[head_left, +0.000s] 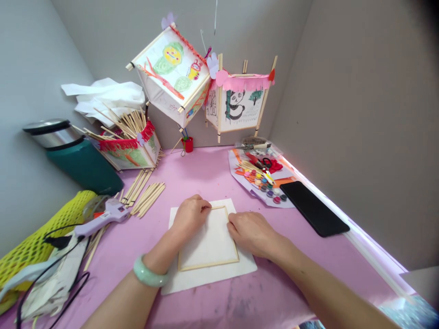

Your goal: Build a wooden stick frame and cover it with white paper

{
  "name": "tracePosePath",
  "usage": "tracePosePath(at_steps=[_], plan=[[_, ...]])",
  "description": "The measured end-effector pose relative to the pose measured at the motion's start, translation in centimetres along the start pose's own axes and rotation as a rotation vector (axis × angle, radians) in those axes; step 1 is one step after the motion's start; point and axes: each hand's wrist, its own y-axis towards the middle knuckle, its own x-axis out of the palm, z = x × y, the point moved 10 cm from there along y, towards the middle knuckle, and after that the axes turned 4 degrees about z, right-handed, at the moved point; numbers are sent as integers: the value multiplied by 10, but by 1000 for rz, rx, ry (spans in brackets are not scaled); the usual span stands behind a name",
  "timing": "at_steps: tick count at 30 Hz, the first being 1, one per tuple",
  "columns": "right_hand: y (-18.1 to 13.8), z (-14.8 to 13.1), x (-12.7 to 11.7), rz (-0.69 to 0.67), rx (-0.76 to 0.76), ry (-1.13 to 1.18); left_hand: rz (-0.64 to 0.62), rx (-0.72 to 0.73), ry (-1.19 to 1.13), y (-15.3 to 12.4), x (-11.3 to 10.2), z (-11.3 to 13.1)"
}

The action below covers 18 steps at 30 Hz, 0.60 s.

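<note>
- Your left hand (190, 215) sits on the top left corner of the frame (219, 264), a square of thin wooden sticks. Its fingers (205, 208) are pressed together on the top stick, and you can't tell whether they pinch it.
- Your right hand (252, 234) lies against the frame's right stick. Its fingers (233, 221) are pressed together there too, with no clear pinch.
- A jade bangle (150, 272) circles your left wrist, just below the frame's left side.
- The frame lies flat on a white paper sheet (209, 279), which rests on the pink surface (274, 285).
- Left of the frame are a lilac glue gun (103, 218) and loose sticks (147, 198).
- Further left lie a yellow mesh sleeve (41, 237) and a steel-topped green flask (72, 153).
- Beyond the frame to the left, a paper lantern (132, 148) holds a bundle of sticks.
- Straight beyond the frame hang two painted lanterns (171, 75) (238, 103).
- Beyond the frame to the right are scissors (265, 162) and paint pots (270, 194) on a craft sheet (245, 176).
- Right of the frame lies a black phone (313, 208).
</note>
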Motion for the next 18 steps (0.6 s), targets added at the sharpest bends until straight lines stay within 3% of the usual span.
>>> tracePosePath(at_steps=[18], plan=[[-2,-2,-2,-23,2,-10,9,5,-17,1,0,-1]])
